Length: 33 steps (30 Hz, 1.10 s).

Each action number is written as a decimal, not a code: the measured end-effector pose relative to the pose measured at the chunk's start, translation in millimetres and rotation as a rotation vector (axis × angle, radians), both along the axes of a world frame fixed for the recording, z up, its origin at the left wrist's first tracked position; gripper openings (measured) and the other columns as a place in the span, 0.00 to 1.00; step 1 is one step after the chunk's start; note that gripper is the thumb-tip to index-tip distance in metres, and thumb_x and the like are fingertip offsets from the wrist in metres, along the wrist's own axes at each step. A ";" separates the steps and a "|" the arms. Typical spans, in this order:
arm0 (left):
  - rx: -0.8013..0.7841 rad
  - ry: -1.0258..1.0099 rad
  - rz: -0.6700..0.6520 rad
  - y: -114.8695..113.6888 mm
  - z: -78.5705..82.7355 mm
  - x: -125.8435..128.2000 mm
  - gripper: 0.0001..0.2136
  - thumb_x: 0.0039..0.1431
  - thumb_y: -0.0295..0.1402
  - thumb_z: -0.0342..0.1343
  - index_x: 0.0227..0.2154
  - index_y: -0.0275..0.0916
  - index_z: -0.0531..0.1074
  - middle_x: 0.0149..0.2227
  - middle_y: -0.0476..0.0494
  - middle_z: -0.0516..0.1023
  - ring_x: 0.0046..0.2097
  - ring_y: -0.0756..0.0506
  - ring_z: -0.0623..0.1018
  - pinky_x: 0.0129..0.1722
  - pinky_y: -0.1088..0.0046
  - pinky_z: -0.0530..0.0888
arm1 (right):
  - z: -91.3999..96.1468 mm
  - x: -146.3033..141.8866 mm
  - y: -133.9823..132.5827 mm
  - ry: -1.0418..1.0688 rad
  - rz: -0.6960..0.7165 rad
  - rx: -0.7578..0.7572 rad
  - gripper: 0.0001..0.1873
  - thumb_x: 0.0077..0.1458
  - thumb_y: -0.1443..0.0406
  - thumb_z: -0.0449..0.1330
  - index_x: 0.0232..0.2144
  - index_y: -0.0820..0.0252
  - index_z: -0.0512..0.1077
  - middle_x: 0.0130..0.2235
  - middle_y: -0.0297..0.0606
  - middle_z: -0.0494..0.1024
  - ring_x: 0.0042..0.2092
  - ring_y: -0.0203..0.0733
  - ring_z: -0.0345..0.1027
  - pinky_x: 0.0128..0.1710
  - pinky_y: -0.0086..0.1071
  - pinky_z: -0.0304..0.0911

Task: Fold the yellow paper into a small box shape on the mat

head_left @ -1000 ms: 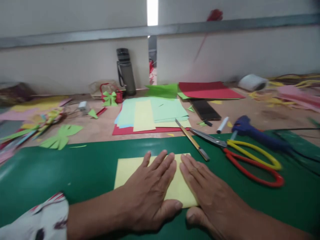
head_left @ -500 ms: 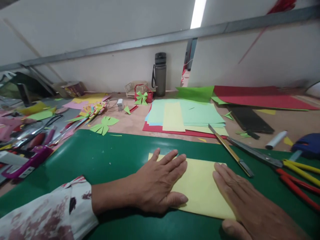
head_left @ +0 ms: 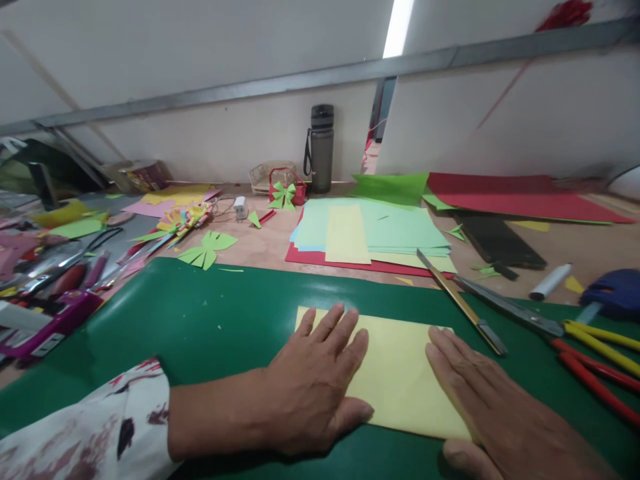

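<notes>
A pale yellow sheet of paper lies flat on a green cutting mat. My left hand rests palm down on the sheet's left part, fingers stretched out and a little apart. My right hand lies flat on the sheet's right end, fingers extended, thumb at the near edge. Neither hand holds anything. A floral sleeve covers my left forearm.
Right of the sheet lie a ruler, scissors with yellow and red handles, a white marker and a blue glue gun. Behind the mat are stacked coloured papers, a dark bottle and green paper bows. Tools clutter the left edge.
My hands, first side by side at the sheet's middle, have slid apart along it. In the last half second my left hand drew back slightly toward me; the view also swung left.
</notes>
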State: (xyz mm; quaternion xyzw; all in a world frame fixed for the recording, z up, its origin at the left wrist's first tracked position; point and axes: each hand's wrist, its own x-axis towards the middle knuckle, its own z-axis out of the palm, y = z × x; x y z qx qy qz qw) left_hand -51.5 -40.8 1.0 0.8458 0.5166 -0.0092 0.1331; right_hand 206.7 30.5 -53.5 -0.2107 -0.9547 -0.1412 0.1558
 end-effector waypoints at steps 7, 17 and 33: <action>0.050 -0.039 -0.081 -2.8 18.2 20.4 0.23 0.59 0.44 0.45 0.52 0.35 0.58 0.58 0.34 0.58 0.58 0.33 0.57 0.52 0.50 0.62 | 4.5 -0.6 -1.5 -0.024 0.002 0.020 0.44 0.52 0.55 0.49 0.62 0.74 0.39 0.57 0.60 0.60 0.57 0.62 0.55 0.43 0.50 0.65; -0.057 0.061 -0.072 0.3 24.2 27.8 0.11 0.62 0.37 0.42 0.35 0.36 0.65 0.37 0.38 0.68 0.36 0.42 0.67 0.30 0.63 0.71 | 6.1 -3.1 -4.7 0.000 -0.022 -0.029 0.44 0.51 0.54 0.52 0.63 0.72 0.40 0.57 0.58 0.61 0.56 0.61 0.57 0.45 0.49 0.64; 0.219 -0.165 0.042 11.4 7.7 14.8 0.14 0.62 0.37 0.44 0.45 0.34 0.66 0.50 0.36 0.68 0.50 0.40 0.66 0.47 0.61 0.66 | 13.9 -6.9 -8.2 -0.058 -0.048 -0.029 0.37 0.51 0.52 0.53 0.55 0.76 0.58 0.55 0.63 0.63 0.57 0.62 0.54 0.46 0.50 0.62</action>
